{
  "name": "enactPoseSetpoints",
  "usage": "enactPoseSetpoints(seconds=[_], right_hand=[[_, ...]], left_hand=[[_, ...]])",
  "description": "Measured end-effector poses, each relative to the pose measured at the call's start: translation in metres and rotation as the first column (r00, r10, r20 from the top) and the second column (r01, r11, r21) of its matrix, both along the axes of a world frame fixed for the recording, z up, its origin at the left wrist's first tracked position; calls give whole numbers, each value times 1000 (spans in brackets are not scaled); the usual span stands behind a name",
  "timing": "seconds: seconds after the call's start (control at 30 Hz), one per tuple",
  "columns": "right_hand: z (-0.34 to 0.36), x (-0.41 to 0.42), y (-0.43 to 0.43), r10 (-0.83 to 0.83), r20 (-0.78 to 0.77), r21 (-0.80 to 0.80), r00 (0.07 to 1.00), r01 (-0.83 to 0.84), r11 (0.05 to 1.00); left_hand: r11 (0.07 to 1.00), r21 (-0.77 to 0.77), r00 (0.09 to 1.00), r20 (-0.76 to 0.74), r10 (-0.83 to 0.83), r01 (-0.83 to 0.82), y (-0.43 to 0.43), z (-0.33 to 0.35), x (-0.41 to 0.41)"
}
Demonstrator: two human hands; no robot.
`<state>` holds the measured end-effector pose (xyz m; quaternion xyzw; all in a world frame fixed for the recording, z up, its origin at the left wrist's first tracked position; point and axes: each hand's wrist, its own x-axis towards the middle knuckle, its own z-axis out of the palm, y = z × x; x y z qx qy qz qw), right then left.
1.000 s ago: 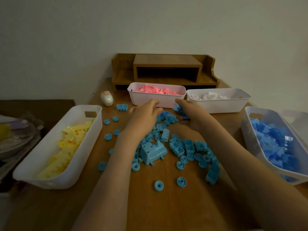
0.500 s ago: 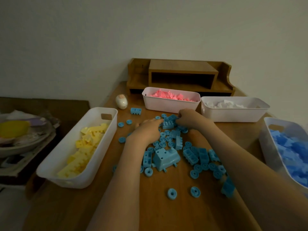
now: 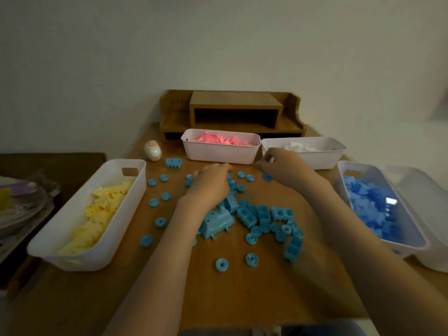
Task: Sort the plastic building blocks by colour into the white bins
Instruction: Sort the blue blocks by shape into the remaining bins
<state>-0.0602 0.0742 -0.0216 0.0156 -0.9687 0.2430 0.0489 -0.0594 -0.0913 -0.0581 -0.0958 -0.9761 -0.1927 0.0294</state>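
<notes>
Right hand (image 3: 282, 167) has lifted from the blue blocks (image 3: 264, 214) mid-desk, fingers pinching a few, likely for the blue bin (image 3: 363, 164); left hand (image 3: 209, 184) stays curled on the pile, grip unclear

Loose blocks (image 3: 264, 214) amid seemingly five bins (image 3: 80, 260)

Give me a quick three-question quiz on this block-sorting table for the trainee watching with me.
1. True or false: the bin of yellow blocks sits on the person's left side.
2. What colour are the loose pieces scattered on the table? A pink, B light blue, C yellow.
3. Fill in: the far bin directly in front of the wooden organizer holds ___ blocks.
Key: 1 true; 2 B; 3 pink.
</notes>
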Motion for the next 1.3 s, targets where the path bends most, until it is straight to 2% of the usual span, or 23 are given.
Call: enactPoseSetpoints(seconds=[0.2,0.33,0.57,0.63,0.77,0.93,1.03,1.13,1.23,1.3], right_hand=[[9,31,79,-206,-50,89,977,209,974],[5,43,116,-339,-98,111,936,349,931],[-24,46,139,-388,-96,205,917,399,894],[-24,46,139,-388,-90,255,917,398,881],[-19,51,144,-421,-101,347,901,429,834],[-18,56,155,-366,-16,333,931,350,876],[-18,56,155,-324,-17,280,946,315,907],[-16,59,151,-276,-36,215,961,277,937],[-14,59,149,-201,-80,183,976,213,960],[-10,59,146,-140,-151,187,979,167,968]], left_hand=[[969,104,974,-53,-219,224,55,28,39],[935,119,942,-21,-335,335,88,34,57],[882,94,887,-17,-462,461,135,23,81],[881,178,894,14,-448,438,151,20,86],[893,352,941,83,-328,281,179,13,83],[886,439,929,246,-278,149,192,9,69],[886,450,907,316,-278,115,192,12,66],[912,391,903,336,-269,126,193,19,65],[935,332,912,332,-242,127,193,22,60],[923,368,928,290,-232,116,187,22,57]])
